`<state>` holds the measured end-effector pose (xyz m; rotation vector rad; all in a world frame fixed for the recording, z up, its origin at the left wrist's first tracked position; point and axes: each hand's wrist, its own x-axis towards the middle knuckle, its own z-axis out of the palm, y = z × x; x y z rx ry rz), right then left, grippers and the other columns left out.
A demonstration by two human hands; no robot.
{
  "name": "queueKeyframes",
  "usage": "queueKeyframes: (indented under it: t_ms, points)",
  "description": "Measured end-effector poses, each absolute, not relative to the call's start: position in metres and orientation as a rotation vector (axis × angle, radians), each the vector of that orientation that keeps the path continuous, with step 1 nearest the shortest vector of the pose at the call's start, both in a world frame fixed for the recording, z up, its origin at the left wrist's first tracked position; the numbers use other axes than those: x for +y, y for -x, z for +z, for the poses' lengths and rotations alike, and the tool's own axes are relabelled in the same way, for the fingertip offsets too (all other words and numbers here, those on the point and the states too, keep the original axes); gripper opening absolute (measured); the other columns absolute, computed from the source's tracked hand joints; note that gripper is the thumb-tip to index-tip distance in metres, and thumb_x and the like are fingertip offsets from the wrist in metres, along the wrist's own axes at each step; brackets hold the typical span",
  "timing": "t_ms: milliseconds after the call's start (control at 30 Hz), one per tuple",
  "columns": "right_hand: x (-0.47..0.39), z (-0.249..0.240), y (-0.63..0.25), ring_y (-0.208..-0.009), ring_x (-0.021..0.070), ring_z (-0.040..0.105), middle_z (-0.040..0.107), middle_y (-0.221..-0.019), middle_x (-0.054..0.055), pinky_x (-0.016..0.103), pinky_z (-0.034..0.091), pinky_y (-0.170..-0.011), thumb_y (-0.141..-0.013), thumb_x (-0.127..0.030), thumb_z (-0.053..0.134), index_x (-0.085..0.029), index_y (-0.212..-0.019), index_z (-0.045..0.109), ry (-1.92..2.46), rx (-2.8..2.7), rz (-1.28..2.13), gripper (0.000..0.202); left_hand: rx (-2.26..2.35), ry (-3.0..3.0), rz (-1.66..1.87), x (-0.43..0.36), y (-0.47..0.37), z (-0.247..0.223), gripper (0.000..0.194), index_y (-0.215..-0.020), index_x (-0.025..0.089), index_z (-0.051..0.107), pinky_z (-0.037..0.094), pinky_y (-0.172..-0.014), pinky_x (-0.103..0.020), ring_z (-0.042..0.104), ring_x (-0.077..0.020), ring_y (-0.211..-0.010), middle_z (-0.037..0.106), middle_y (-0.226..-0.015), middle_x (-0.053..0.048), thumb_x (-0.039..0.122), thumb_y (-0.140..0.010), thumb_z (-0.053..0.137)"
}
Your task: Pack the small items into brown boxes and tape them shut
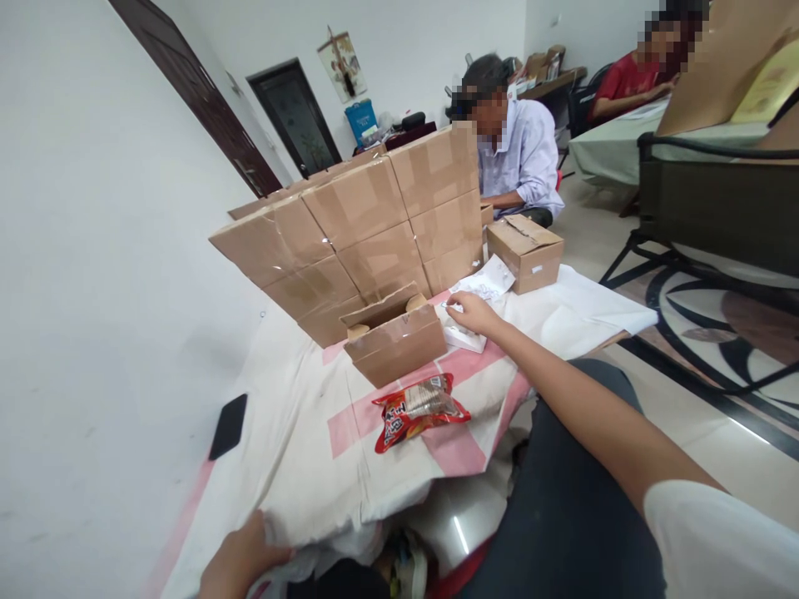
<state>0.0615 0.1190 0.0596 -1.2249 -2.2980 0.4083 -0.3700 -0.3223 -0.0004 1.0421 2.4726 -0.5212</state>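
My left hand (240,556) is at the near edge of the table, thumb and fingers closed around the edge of the white and pink tablecloth (312,474). My right hand (473,315) reaches across, its fingertips pinched together beside the open cardboard box (399,345). What they hold, if anything, is too small to make out. Just under that hand lies a flat white box (465,339), with a crumpled white paper (493,280) behind it. A red snack packet (419,409) with a clear window lies in front of the cardboard box.
Stacked cardboard boxes (374,225) form a wall across the table. A closed carton (525,252) stands to the right. A black phone (229,427) lies by the left wall. One person (524,154) sits behind the boxes, another (630,87) at a farther table.
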Motion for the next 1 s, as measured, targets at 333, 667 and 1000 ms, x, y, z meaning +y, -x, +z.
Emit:
queueKeyframes:
  t_ms: [333,667,1000]
  points:
    - [-0.027,0.055,-0.028,-0.106,0.0318,0.063,0.069,-0.123,0.015,0.039,0.048,-0.086,-0.071,-0.041,0.082,-0.019,-0.135,0.062,0.304,-2.860,0.381,0.071,2.499,-1.714,0.394,-0.241,0.275,0.067,0.066,-0.142,0.018,0.048,0.043,-0.115,-0.048,0.052,-0.0343,-0.139,0.055,-0.149,-0.014,0.059,-0.091,0.050]
    - [-0.012,0.106,-0.055,-0.122,0.0242,0.066,0.065,-0.140,0.006,0.037,0.054,-0.101,-0.095,-0.025,0.061,-0.030,-0.143,0.056,0.091,-2.517,1.256,0.049,2.024,-1.915,1.360,-0.110,0.220,0.057,0.094,-0.160,0.026,0.009,0.054,-0.085,-0.034,0.063,-0.0163,-0.093,0.031,-0.163,-0.021,0.033,-0.087,0.068]
    - [0.037,0.156,-0.077,-0.114,0.0351,0.068,0.069,-0.127,0.011,0.056,0.058,-0.093,-0.082,-0.072,0.064,-0.035,-0.137,0.053,0.528,-1.787,1.021,0.067,1.661,-1.930,1.473,-0.130,0.213,0.066,0.019,-0.091,0.018,0.069,0.046,-0.067,-0.024,0.058,-0.0129,-0.074,0.069,-0.089,-0.004,0.011,-0.083,0.053]
